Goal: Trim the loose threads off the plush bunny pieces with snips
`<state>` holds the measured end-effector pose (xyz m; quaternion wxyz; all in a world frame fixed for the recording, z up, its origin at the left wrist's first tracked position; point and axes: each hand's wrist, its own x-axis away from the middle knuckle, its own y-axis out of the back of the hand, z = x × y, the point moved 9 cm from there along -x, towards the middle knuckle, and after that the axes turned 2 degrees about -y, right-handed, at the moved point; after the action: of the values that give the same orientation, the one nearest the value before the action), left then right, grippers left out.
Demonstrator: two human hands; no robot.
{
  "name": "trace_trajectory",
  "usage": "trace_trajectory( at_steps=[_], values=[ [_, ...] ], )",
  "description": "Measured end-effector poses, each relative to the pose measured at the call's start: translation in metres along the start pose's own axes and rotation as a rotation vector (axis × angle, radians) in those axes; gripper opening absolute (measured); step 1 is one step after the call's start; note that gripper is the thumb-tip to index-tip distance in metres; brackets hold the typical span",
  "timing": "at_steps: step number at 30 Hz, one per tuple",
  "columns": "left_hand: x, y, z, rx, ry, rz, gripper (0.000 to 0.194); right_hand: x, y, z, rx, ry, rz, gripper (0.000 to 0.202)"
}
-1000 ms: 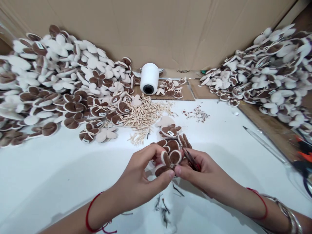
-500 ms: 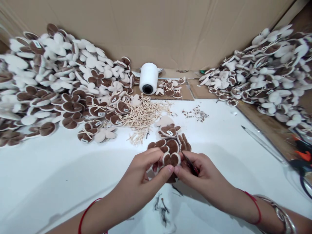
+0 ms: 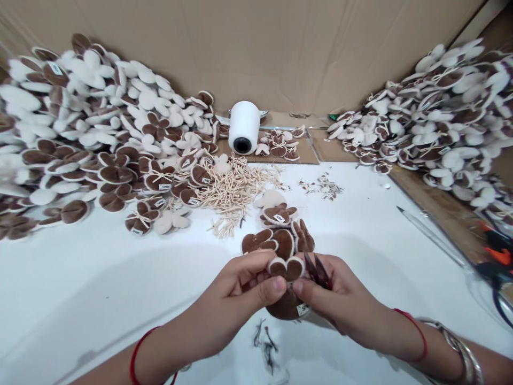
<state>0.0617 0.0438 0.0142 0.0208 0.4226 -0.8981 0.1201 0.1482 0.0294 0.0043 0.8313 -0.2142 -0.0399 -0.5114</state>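
Observation:
A brown plush bunny piece (image 3: 284, 307) with white edges, two rounded ears and a small white label is pinched between my two hands. My left hand (image 3: 250, 283) is closed on its left ear, thumb in front. On the other side, my right hand (image 3: 334, 289) grips the right ear with thumb and fingers. Dark pointed thread snips (image 3: 318, 271) also lie in my right hand, their two blades apart and pointing up. Just beyond my fingers lie similar plush pieces (image 3: 303, 236), one with a label (image 3: 279, 218).
A big heap of plush pieces (image 3: 96, 128) fills the left; another heap (image 3: 449, 117) with tied bows stands right. Cream cord bows (image 3: 228, 192) lie mid-table near a white thread cone (image 3: 244, 125). Thread scraps (image 3: 266, 345) lie close to me; tweezers (image 3: 433, 235) and orange-black scissors (image 3: 495, 267) are at right.
Both hands have shifted slightly, and the plush piece has tilted so that its round lower part and label now show. The snips' blades now show apart.

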Motion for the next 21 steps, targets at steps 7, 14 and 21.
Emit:
trace_trajectory(
  at_steps=[7,14,21],
  values=[
    [0.0,-0.008,0.008,0.262,0.056,0.055,0.036,-0.001,0.0,-0.013,-0.183,-0.12,0.088,0.033],
    [-0.005,0.009,-0.009,-0.056,-0.078,-0.069,0.031,-0.002,0.014,0.007,0.09,-0.014,-0.126,0.037],
    [-0.004,0.008,0.0,-0.133,0.028,-0.138,0.029,-0.005,0.014,0.003,0.094,-0.055,-0.116,0.041]
  ],
)
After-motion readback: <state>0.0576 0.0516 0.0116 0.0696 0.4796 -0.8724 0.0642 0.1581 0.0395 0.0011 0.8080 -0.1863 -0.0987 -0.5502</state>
